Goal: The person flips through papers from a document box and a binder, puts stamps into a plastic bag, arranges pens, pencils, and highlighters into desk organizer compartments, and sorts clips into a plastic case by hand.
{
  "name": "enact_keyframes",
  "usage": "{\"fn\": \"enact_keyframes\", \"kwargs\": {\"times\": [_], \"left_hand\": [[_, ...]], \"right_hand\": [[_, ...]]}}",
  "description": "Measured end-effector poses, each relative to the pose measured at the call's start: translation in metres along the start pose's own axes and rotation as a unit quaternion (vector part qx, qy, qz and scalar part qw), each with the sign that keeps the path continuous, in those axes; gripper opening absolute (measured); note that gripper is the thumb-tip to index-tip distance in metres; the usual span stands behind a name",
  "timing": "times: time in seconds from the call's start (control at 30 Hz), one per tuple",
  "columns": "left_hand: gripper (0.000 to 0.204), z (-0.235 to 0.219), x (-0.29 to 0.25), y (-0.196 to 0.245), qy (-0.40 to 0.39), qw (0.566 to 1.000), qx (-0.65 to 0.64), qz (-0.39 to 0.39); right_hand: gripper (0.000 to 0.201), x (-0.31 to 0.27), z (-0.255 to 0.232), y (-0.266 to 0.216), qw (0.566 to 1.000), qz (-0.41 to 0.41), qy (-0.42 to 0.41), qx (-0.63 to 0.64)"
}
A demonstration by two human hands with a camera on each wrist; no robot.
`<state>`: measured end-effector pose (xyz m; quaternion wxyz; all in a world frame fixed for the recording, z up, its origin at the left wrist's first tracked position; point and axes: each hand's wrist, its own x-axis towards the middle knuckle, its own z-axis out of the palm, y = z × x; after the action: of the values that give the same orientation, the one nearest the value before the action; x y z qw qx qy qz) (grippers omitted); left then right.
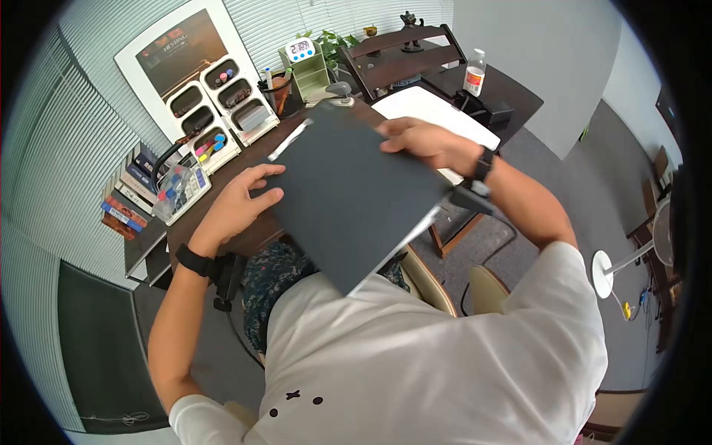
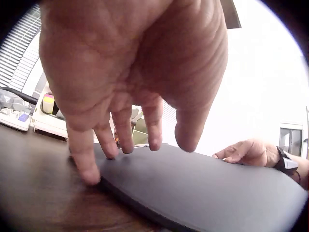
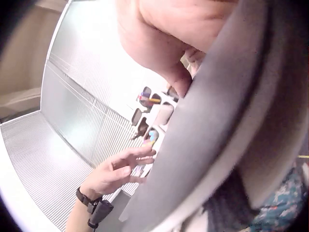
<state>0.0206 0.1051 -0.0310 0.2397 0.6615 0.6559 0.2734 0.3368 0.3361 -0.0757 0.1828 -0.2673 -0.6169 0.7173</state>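
Head view: right hand (image 1: pixel 430 144) grips folder's (image 1: pixel 348 200) far edge, left hand (image 1: pixel 241 196) rests open; I'd brace that corner on the counter (image 1: pixel 245 159).

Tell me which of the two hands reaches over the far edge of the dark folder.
The right hand, with the wrist strap: it grips the dark folder at its far edge, toward the white board. The left hand only rests its fingers on the near left edge.
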Motion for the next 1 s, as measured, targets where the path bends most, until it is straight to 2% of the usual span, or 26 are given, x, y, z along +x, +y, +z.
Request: {"fn": "enact_keyframes", "kwargs": {"times": [0.03,0.07,0.1,0.13,0.17,0.2,0.27,0.3,0.33,0.5,0.63,0.7,0.73,0.8,0.83,0.93,0.97,1.0], "left_hand": [[0.051,-0.001,-0.001,0.005,-0.013,0.995,-0.086,-0.048],[0.049,-0.003,0.000,-0.006,0.002,0.999,-0.030,0.016],[0.049,-0.004,-0.001,-0.006,0.009,0.999,-0.033,0.014],[0.049,-0.007,-0.004,-0.004,0.008,1.000,0.012,0.022],[0.049,-0.009,-0.006,-0.003,0.006,0.998,0.058,0.029],[0.049,-0.009,-0.006,-0.001,0.010,0.998,0.056,0.028],[0.051,-0.007,-0.006,0.001,-0.048,0.996,0.078,-0.023],[0.051,-0.005,-0.006,0.001,-0.046,0.996,0.074,-0.024],[0.051,-0.003,-0.006,0.001,-0.051,0.994,0.092,-0.008],[0.053,0.003,-0.006,-0.001,-0.075,0.990,0.116,0.017],[0.056,0.005,-0.008,-0.008,-0.095,0.985,0.140,0.030],[0.056,0.004,-0.007,-0.008,-0.099,0.983,0.149,0.041],[0.056,0.004,-0.007,-0.008,-0.103,0.982,0.154,0.041],[0.057,0.005,-0.008,-0.008,-0.110,0.980,0.160,0.038],[0.057,0.005,-0.009,-0.006,-0.115,0.981,0.153,0.036],[0.057,0.004,-0.010,-0.011,-0.116,0.977,0.168,0.058],[0.058,0.004,-0.012,-0.017,-0.112,0.973,0.188,0.076],[0.058,0.003,-0.015,-0.023,-0.103,0.974,0.189,0.065]], "right_hand": [[0.025,-0.025,-0.011,-0.017,0.999,0.021,0.031,-0.006],[0.024,-0.049,-0.019,-0.031,0.998,0.015,0.059,-0.005],[0.023,-0.058,-0.041,-0.030,0.992,0.005,0.118,-0.033],[0.020,-0.070,-0.059,-0.031,0.990,-0.007,0.137,-0.028],[0.028,-0.078,-0.082,-0.028,0.989,-0.018,0.149,-0.013],[0.026,-0.087,-0.099,-0.025,0.985,-0.017,0.173,-0.020],[0.021,-0.098,-0.133,-0.029,0.976,0.001,0.208,-0.061],[0.019,-0.103,-0.145,-0.035,0.970,0.005,0.232,-0.066],[0.019,-0.104,-0.169,-0.039,0.972,0.011,0.217,-0.084],[0.019,-0.078,-0.267,-0.055,0.971,0.036,0.186,-0.145],[0.022,-0.037,-0.283,-0.040,0.954,0.032,0.200,-0.221],[0.028,-0.004,-0.279,-0.012,0.937,-0.004,0.277,-0.213],[0.028,0.008,-0.278,-0.004,0.937,-0.004,0.277,-0.211],[0.033,0.028,-0.276,0.010,0.859,-0.018,0.255,-0.443],[0.033,0.033,-0.276,0.017,0.861,-0.018,0.254,-0.440],[0.042,0.046,-0.283,0.024,0.744,-0.012,0.186,-0.642],[0.042,0.045,-0.287,0.022,0.744,-0.019,0.180,-0.644],[0.042,0.045,-0.289,0.023,0.697,-0.004,0.209,-0.686]]}}
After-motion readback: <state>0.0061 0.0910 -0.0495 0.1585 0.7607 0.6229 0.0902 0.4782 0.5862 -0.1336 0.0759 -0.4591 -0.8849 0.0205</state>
